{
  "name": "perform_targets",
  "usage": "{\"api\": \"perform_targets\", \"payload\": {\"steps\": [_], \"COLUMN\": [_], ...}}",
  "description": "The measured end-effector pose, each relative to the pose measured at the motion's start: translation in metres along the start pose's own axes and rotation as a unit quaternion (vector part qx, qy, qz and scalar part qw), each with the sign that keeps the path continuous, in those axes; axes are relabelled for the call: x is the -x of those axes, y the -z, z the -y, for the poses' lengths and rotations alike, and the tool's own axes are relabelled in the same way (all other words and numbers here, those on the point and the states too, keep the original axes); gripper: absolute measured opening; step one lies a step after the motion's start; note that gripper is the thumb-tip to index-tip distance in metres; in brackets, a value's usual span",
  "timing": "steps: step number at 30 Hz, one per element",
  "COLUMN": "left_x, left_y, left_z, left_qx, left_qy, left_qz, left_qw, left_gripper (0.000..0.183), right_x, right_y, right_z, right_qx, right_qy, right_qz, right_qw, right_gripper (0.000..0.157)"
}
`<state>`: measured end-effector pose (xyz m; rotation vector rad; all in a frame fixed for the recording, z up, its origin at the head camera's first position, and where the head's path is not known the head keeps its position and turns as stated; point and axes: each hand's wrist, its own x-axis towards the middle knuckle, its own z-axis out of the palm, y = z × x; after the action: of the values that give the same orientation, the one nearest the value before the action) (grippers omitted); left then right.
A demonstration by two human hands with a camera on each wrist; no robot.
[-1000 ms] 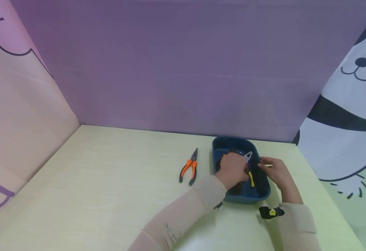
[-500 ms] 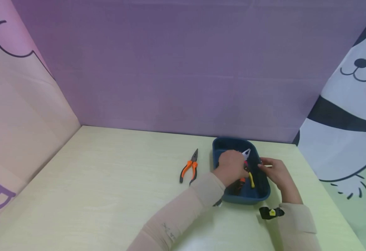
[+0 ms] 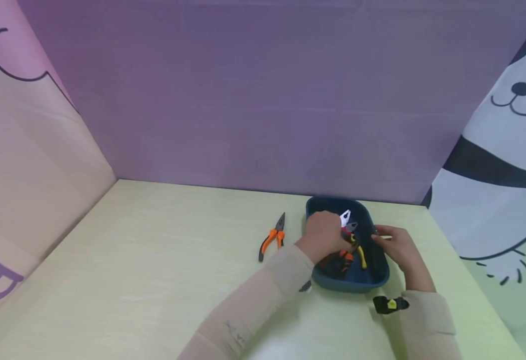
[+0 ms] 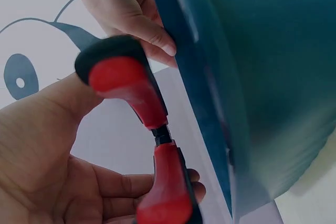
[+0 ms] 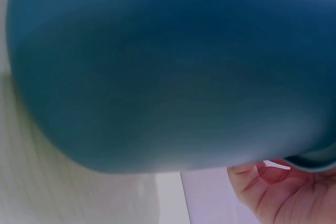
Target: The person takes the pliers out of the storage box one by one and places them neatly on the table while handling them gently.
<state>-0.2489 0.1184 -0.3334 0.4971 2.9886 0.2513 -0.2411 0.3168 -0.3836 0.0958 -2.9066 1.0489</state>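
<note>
1. Bench (image 3: 154,260): one pair of orange-and-black long-nose pliers (image 3: 279,232) lies flat just left of the bin, handles parted, nose toward the far edge.
2. Left hand (image 3: 323,232): one, reaching over the bin's left rim. Its thumb and fingers are curled round the handles of one pair of red-and-black pliers (image 4: 168,166), whose silver head shows inside the bin.
3. Blue bin (image 3: 350,286): one, against the bench's far edge, near the far right corner.
4. Further bin contents: one orange-and-black-handled tool (image 3: 346,260) and, to its right, one yellow-handled tool (image 3: 362,257). Total count cannot be told; the left hand covers part.
5. Black-and-yellow device (image 3: 391,304): one, at the right sleeve.
6. Right hand (image 3: 396,244): one, thumb and fingers pinching the bin's right rim.
</note>
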Motion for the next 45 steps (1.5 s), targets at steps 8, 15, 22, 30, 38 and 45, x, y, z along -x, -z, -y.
{"api": "perform_targets", "payload": {"steps": [8,15,22,30,38,45], "left_x": [-0.001,0.001,0.001,0.002,-0.001,0.001], "left_y": [0.0,0.0,0.001,0.001,-0.001,0.0], "left_z": [0.013,0.024,0.034,0.051,0.07,0.086], "left_qx": [0.015,0.039,0.044,0.06,0.091,0.099], "left_qy": [0.016,0.023,0.03,0.041,0.046,0.07], "left_qz": [0.017,0.018,0.023,0.018,0.012,0.026], "left_qw": [0.9996,0.9988,0.9983,0.9972,0.9947,0.9923], "left_gripper": [0.043,0.044,0.046,0.051,0.048,0.046], "right_x": [0.0,0.0,0.0,0.0,0.0,0.0], "right_y": [0.0,0.001,0.0,-0.001,0.0,0.0], "right_z": [0.0,0.0,-0.001,-0.003,-0.003,-0.001], "right_qx": [0.007,0.015,0.023,0.019,0.019,0.011], "right_qy": [0.008,0.01,0.017,0.003,-0.001,-0.008], "right_qz": [-0.005,-0.002,-0.001,0.0,-0.002,-0.001], "right_qw": [1.0,1.0,1.0,1.0,1.0,1.0], "right_gripper": [0.04,0.04,0.039,0.039,0.039,0.039]}}
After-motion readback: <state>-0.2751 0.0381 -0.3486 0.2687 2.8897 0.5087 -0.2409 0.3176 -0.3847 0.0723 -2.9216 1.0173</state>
